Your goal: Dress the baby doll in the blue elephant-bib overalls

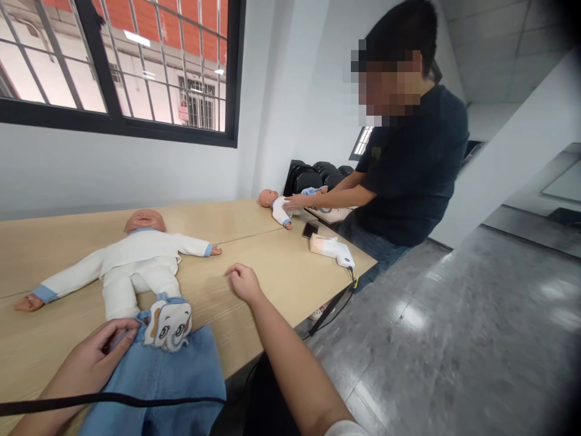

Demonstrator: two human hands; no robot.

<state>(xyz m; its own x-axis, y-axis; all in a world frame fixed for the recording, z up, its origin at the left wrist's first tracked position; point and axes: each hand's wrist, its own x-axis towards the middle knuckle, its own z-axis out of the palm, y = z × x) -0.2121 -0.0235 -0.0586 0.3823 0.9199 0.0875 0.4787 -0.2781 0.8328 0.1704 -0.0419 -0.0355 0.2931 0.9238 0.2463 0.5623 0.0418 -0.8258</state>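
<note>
A baby doll [146, 254] lies on its back on the table, dressed in a white top with blue cuffs and white trousers. Blue denim overalls [158, 378] with an elephant-face bib [169, 324] lie across the table's near edge, the bib against the doll's lower legs. The doll's feet are hidden. My left hand [102, 351] is closed on the overalls' upper edge, just left of the bib. My right hand [244, 283] is over the table, right of the doll, fingers loosely bent and apart, holding nothing.
Across the table corner a person [408, 163] handles a second doll [280, 209] in similar clothes. A phone [310, 229], a tissue pack [323, 244] and a white device [345, 257] with a cable lie near the right edge. A black cord [113, 398] crosses my left forearm.
</note>
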